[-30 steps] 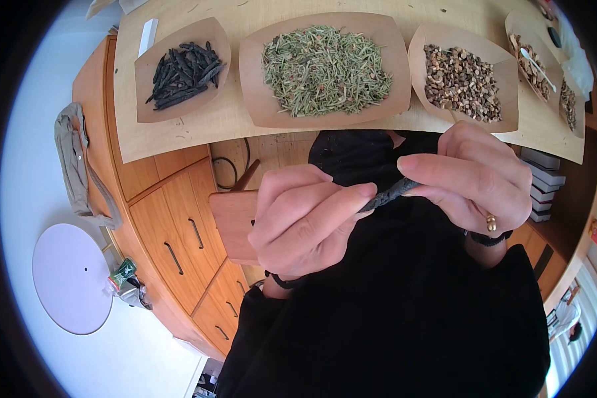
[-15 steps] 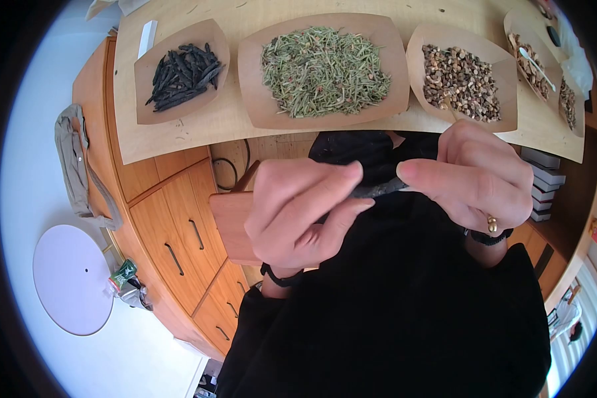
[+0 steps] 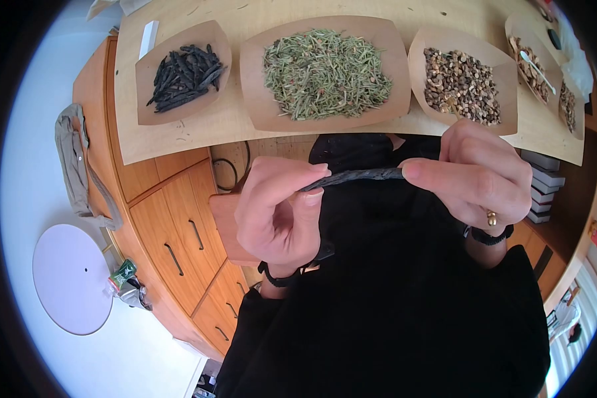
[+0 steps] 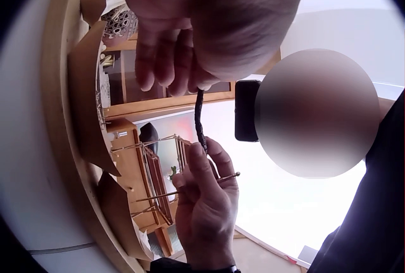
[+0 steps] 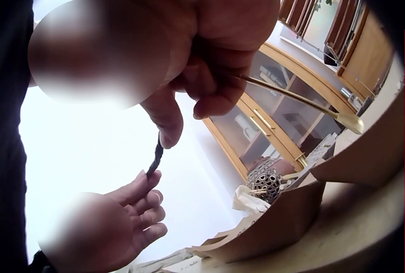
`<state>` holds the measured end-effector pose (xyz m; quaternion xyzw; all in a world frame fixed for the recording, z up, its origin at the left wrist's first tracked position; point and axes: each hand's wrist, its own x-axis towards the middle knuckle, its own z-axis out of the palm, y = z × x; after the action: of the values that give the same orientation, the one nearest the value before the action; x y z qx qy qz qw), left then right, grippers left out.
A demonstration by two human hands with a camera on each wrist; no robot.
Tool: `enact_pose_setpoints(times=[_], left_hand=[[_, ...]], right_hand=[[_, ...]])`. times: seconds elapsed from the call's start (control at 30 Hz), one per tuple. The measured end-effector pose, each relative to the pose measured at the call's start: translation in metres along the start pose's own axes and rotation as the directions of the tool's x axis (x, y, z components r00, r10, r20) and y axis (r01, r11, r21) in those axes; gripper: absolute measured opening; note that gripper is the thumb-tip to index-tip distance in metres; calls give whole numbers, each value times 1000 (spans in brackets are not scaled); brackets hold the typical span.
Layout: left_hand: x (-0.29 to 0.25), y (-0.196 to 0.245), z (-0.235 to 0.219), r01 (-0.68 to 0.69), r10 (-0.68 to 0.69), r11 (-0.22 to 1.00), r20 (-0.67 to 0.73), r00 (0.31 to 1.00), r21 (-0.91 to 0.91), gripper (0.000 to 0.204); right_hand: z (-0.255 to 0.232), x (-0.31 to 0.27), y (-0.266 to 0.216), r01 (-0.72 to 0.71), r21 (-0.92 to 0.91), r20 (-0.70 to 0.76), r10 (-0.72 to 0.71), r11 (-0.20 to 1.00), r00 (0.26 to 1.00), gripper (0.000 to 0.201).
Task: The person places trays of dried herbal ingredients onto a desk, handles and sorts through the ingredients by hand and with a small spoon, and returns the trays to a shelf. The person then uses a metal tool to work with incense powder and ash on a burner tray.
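I see the left hand (image 3: 272, 215) and right hand (image 3: 485, 179) pinch the stick (image 3: 361, 175) near its ends; bending too hard could snap it.

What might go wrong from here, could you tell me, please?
The dark strip may snap if the left hand and right hand bend or pull it. It could also slip from their fingertip pinch. The gold spoon tucked in the right hand might drop too.
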<state>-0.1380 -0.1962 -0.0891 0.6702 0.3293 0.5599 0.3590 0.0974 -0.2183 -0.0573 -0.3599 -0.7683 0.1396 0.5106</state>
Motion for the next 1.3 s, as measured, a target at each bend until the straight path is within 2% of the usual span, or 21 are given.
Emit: enact_pose_setpoints(times=[0.1,0.17,0.27,0.4,0.5,0.9,1.0,1.07,1.17,1.23,1.3], left_hand=[[-2,1,-1,11,-11,1000,-10,1000,-9,11],[-3,0,-1,12,-12,1000,-20,1000,-10,11],[-3,0,-3,7,-7,1000,-10,1000,-4,13],[-3,-2,-4,-26,26,1000,14,1000,3,13],[-3,-3,-4,-46,46,999,19,999,0,14],[-6,1,-1,-15,15,1000,-1,1000,17,16],[-7,0,1,-36,36,999,-10,999,18,17],[-5,0,1,-60,60,998,-6,998,35,17],[-4,1,3,-85,85,995,-10,996,54,20],[-3,1,2,-86,87,995,-18,996,57,22],[-2,1,-1,-132,130,986,31,991,103,26]], right_hand=[[1,1,-2,-20,20,-8,20,1000,1000,23],[1,1,-6,-90,-14,-13,89,996,996,38],[3,-3,-6,-101,-36,-42,99,994,994,40],[1,-4,-6,-118,-51,-15,118,992,993,41],[4,-5,-6,-120,-41,-62,118,992,991,41],[3,-2,-7,-94,-46,-47,92,994,995,40],[3,3,-12,-159,-43,-45,157,986,987,41],[-1,6,-13,-184,-79,50,189,980,981,41],[-4,4,-12,-162,-136,104,177,977,979,41],[-5,6,-13,-178,-139,110,193,974,975,40],[-4,6,-12,-192,-141,116,209,971,971,40]])
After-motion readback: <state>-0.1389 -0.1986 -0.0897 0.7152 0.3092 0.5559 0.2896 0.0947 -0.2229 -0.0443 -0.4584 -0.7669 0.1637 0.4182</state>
